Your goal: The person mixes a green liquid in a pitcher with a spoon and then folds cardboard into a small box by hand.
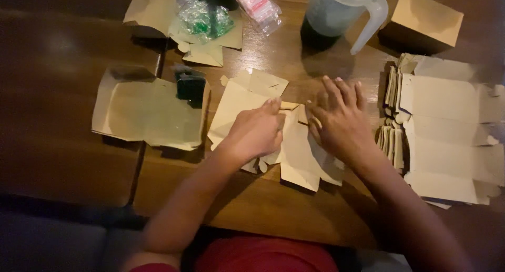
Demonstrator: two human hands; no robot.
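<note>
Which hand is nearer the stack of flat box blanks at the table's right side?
Right. The right hand lies just left of the stack of flat box blanks, a narrow gap off. The left hand rests on the unfolded blank, farther left.

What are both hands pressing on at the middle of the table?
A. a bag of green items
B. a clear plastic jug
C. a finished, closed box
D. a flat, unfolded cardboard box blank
D: the left hand and right hand both rest on the flat cardboard blank, which lies open and unfolded.
</note>
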